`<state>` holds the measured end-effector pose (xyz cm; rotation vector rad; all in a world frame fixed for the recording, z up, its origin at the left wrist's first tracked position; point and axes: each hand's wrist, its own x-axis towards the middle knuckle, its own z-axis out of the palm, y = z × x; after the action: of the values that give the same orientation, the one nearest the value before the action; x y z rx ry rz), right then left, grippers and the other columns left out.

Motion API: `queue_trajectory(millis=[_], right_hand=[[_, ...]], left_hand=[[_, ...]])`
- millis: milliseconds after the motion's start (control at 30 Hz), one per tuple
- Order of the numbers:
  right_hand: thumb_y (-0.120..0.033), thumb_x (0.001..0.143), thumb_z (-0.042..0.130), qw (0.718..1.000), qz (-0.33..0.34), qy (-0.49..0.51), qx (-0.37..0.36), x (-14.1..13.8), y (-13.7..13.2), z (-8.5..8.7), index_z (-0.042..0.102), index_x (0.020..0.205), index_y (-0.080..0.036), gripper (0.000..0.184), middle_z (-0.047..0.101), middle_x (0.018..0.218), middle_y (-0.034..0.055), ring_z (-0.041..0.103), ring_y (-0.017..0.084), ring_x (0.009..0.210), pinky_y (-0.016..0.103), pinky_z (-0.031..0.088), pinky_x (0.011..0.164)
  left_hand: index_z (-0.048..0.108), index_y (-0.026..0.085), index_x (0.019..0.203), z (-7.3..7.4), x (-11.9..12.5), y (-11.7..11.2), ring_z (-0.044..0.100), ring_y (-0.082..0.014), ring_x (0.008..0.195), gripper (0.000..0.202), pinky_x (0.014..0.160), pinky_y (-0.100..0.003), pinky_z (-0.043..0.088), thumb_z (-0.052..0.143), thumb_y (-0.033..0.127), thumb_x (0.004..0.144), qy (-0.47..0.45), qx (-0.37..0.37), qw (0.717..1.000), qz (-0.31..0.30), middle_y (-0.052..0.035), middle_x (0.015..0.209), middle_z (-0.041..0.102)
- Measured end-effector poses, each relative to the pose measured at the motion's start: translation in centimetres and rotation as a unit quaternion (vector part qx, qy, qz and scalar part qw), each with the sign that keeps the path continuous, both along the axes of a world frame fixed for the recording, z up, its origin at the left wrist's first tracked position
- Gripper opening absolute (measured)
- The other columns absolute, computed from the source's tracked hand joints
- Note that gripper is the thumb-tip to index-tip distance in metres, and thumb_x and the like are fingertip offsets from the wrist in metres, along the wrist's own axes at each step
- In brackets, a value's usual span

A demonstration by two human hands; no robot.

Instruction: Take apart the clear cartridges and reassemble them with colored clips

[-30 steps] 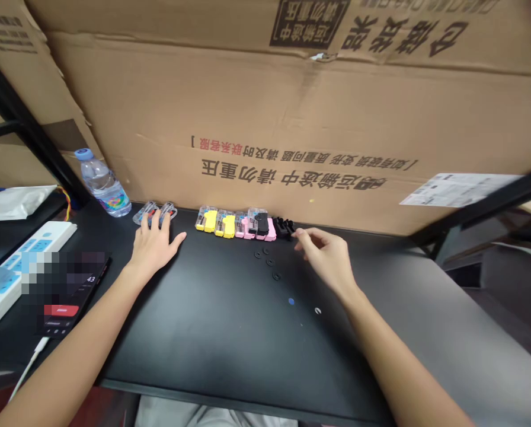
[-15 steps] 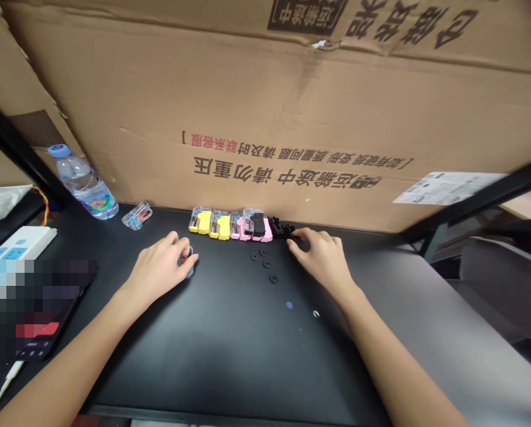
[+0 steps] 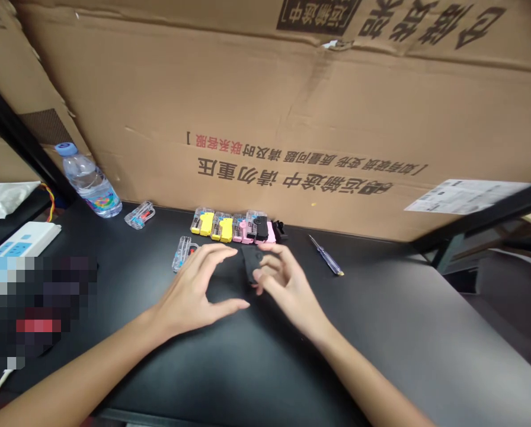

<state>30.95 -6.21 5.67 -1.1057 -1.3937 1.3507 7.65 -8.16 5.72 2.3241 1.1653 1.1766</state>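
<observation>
Black plastic piece now pinched in right hand's grip; left hand spread just beside; screwdriver newly showing.

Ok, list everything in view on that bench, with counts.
black plastic piece: 1, black, under right-hand fingers
clear plastic clips: 2 loose, clear with red, one by left hand, one near bottle
yellow cartridges: 2, yellow, back edge
pink cartridges: at least 2, pink, back edge
screwdriver: 1, blue clear handle, right of hands
water bottle: 1, clear, back left
power strip: 1, white-blue, left
phone: 1, pixelated, left
tabletop: 1, black, under these
carton: 1, brown, behind
left hand: 1, open, beside black plastic piece
right hand: 1, fingers curled at black plastic piece
</observation>
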Motion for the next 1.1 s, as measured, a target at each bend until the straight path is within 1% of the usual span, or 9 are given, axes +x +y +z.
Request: queue_trajectory(millis=[100,233,300,400,533,633,733,967,1100], right_hand=[[-0.040,0.089,0.080,0.996,0.063,0.040,-0.041,-2.0,-1.8,-0.8,0.048,0.135,-0.030,0.057,0.058,0.095,-0.0027,0.067,0.014,0.073,0.030,0.062,0.068],[-0.037,0.093,0.076,0.996,0.092,-0.011,-0.015,-2.0,-1.8,-0.8,0.048,0.142,-0.030,0.057,0.063,0.096,-0.0018,0.070,0.014,0.073,0.032,0.062,0.073],[-0.037,0.095,0.074,0.992,0.073,-0.086,0.051,-1.0,-0.9,-0.5,0.058,0.136,-0.027,0.045,0.070,0.096,0.0014,0.072,0.018,0.079,0.034,0.060,0.076],[-0.042,0.102,0.065,0.970,-0.029,-0.188,0.149,1.2,1.0,-0.1,0.076,0.108,-0.024,0.023,0.076,0.095,0.0065,0.071,0.022,0.083,0.037,0.058,0.078],[-0.038,0.105,0.062,0.910,-0.067,-0.323,0.250,3.3,2.7,-0.8,0.083,0.107,-0.022,0.026,0.075,0.095,0.0095,0.067,0.026,0.085,0.040,0.056,0.076],[-0.032,0.103,0.066,0.828,-0.042,-0.456,0.323,3.3,2.6,-1.8,0.084,0.116,-0.022,0.025,0.074,0.123,0.0149,0.063,0.035,0.108,0.051,0.054,0.090],[-0.028,0.104,0.065,0.761,-0.004,-0.539,0.362,2.4,1.8,-2.2,0.083,0.120,-0.021,0.025,0.070,0.137,0.0155,0.059,0.039,0.119,0.055,0.052,0.091],[-0.014,0.107,0.056,0.711,0.087,-0.533,0.450,0.7,0.1,-2.2,0.079,0.121,-0.016,0.026,0.082,0.114,0.0127,0.066,0.031,0.109,0.045,0.051,0.091],[-0.014,0.107,0.053,0.727,0.095,-0.521,0.437,0.6,0.2,-2.4,0.079,0.121,-0.017,0.030,0.082,0.112,0.0149,0.070,0.032,0.103,0.046,0.053,0.088]], left_hand=[[0.043,0.028,0.154,-0.4,0.6,-0.2,0.064,-0.0319,0.132,0.084,0.110,-0.047,0.055,0.087,0.041,0.084,0.008,-0.042,0.999,-0.018,-0.0144,0.149,0.059],[0.054,0.027,0.143,-0.6,-0.2,0.3,0.069,-0.0296,0.123,0.067,0.106,-0.045,0.055,0.085,0.037,0.085,0.032,-0.064,0.997,-0.033,-0.0098,0.135,0.070],[0.057,0.024,0.139,-0.5,-0.7,0.5,0.069,-0.0303,0.120,0.065,0.106,-0.047,0.054,0.086,0.041,0.083,0.064,-0.056,0.996,-0.035,-0.0103,0.133,0.072],[0.062,0.020,0.135,-0.4,-1.3,0.7,0.069,-0.0322,0.115,0.067,0.105,-0.050,0.052,0.088,0.048,0.080,0.121,-0.037,0.991,-0.035,-0.0112,0.125,0.075],[0.067,0.019,0.131,-0.6,-1.6,0.9,0.068,-0.0321,0.112,0.066,0.102,-0.049,0.053,0.088,0.053,0.079,0.148,-0.035,0.988,-0.034,-0.0113,0.116,0.075],[0.066,0.020,0.133,-0.9,-1.6,1.0,0.065,-0.0328,0.117,0.066,0.104,-0.048,0.053,0.087,0.053,0.080,0.145,-0.030,0.988,-0.033,-0.0123,0.119,0.074],[0.066,0.019,0.133,-1.1,-1.7,1.0,0.064,-0.0331,0.121,0.066,0.107,-0.049,0.051,0.087,0.052,0.080,0.147,-0.026,0.988,-0.028,-0.0136,0.121,0.073],[0.068,0.020,0.132,-1.4,-1.9,1.3,0.065,-0.0315,0.113,0.070,0.104,-0.048,0.050,0.088,0.058,0.077,0.147,-0.081,0.986,-0.013,-0.0099,0.114,0.074],[0.068,0.020,0.131,-1.1,-2.1,1.5,0.065,-0.0312,0.111,0.068,0.106,-0.049,0.047,0.087,0.058,0.078,0.153,-0.079,0.985,-0.009,-0.0092,0.113,0.075]])
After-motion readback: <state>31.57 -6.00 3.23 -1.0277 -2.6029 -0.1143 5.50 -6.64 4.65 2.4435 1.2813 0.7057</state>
